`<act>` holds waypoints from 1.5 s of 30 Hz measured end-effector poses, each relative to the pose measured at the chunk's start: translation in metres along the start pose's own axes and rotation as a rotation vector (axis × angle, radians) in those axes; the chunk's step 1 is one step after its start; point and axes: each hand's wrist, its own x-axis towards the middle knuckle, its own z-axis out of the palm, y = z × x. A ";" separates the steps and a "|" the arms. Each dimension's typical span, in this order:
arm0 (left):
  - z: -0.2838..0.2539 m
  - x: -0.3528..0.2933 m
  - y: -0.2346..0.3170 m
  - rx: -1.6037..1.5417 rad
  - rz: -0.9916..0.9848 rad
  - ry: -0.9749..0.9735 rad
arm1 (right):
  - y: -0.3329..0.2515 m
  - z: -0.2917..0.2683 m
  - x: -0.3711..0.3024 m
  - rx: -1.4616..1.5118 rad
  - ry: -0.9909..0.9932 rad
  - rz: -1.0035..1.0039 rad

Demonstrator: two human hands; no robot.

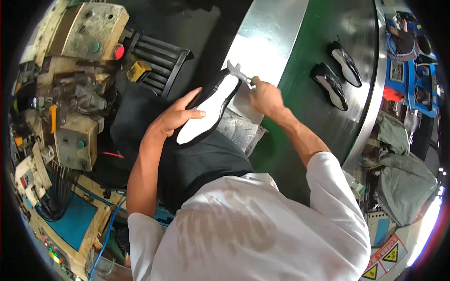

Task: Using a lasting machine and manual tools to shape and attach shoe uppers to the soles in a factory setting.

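My left hand (174,117) holds a black shoe upper (201,96) bottom up over my lap. Its thumb lies on the white sole-shaped bottom (213,105), and one finger sticks out past the shoe's edge; the other fingers are mostly hidden. The black material wraps over the rim at the far end. My right hand (266,97) is closed round the handle of a metal tool that looks like lasting pincers (240,75). The tool's head is at the far end of the shoe; whether its jaws grip the edge, I cannot tell.
Two black shoes with pale bottoms (337,91) lie on their sides on a green conveyor belt (295,145) to the right. A shiny metal ledge (267,23) runs ahead. A patterned cloth (236,133) lies beside my lap. Machinery with a red button (118,52) stands left.
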 end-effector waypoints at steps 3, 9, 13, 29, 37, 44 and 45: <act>-0.007 0.001 -0.006 -0.102 -0.043 -0.034 | 0.003 0.012 -0.002 0.399 0.351 0.097; -0.005 -0.002 -0.012 -0.058 0.028 0.006 | 0.030 0.045 -0.007 -0.042 0.057 0.038; 0.001 -0.039 -0.020 -0.404 0.145 -0.017 | 0.044 0.059 -0.014 0.011 0.105 0.209; 0.048 -0.191 -0.068 -0.300 0.683 0.714 | -0.265 0.050 -0.018 1.345 -0.409 -0.331; 0.066 -0.246 -0.116 0.132 0.371 1.326 | -0.332 0.084 -0.045 1.587 -0.976 -0.193; 0.076 -0.301 -0.203 -0.026 0.005 1.684 | -0.336 0.131 -0.029 0.861 -0.948 -0.534; 0.078 -0.310 -0.224 -0.061 -0.025 1.736 | -0.332 0.138 -0.025 0.875 -0.930 -0.550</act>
